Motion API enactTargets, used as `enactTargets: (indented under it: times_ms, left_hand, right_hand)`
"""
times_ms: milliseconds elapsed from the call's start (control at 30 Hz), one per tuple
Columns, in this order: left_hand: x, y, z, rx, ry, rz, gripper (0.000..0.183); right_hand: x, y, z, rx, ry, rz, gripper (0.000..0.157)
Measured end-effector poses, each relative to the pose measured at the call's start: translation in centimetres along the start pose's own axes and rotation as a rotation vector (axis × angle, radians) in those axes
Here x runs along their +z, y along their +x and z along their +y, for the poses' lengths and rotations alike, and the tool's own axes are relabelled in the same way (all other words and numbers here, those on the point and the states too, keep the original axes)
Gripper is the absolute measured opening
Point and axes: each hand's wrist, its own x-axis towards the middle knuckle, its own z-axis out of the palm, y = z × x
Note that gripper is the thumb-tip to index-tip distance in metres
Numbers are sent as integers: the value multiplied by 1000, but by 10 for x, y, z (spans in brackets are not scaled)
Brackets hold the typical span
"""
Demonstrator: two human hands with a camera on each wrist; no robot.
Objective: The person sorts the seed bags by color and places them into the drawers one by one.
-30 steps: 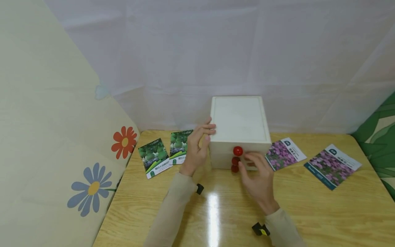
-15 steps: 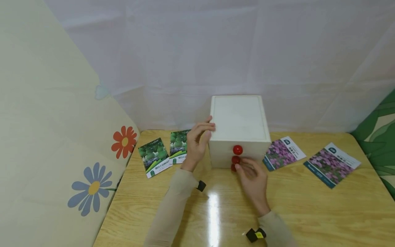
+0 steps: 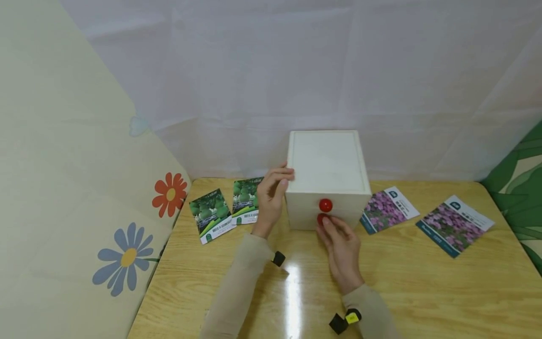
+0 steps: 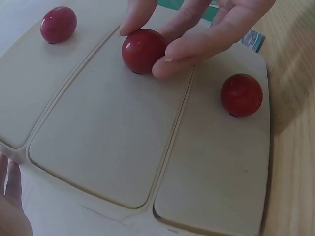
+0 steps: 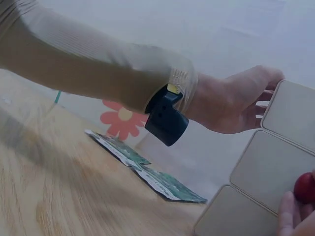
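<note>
A small white three-drawer cabinet [image 3: 328, 162] stands against the back cloth, each drawer front bearing a round red knob. My right hand [image 3: 344, 256] is at its front. In the left wrist view, thumb and fingers [image 4: 211, 44] close around the middle drawer's knob [image 4: 143, 52]. The top knob [image 3: 325, 205] and bottom knob [image 4: 241, 95] are untouched. All drawers look flush with the cabinet. My left hand [image 3: 269, 200] rests against the cabinet's left side near the top edge, fingers extended; the right wrist view shows this hand [image 5: 234, 103] too.
Two green-pictured packets [image 3: 211, 215] lie on the wooden table [image 3: 423, 292] left of the cabinet, slightly overlapping. To the right lie two packets with pink flowers [image 3: 389, 210], apart from each other. A pale cloth [image 3: 254, 84] hangs close behind the cabinet.
My right hand has moved left and in to the middle knob, and its fingers have closed around it. The left hand has stayed at the cabinet's side. The drawers have not visibly moved.
</note>
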Motion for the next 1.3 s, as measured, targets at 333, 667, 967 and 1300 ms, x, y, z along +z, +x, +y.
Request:
enactTargets:
  times_ms: [333,667,967,1300]
  left_hand:
    - [4,-1,-2,11,7,24,24]
    - [3,-2,-3,13,7,18,25]
    - [3,-1,-4,5,-6,17,22]
    - [2,-3,-4,6,1,17,19]
  right_hand:
    - [3,1,-4,5,19,32,14]
    - [2,1,-3,-4,14,34,14]
    - [1,1,-4,4,29,40,14]
    - [1,-1,-4,6,13,34,14]
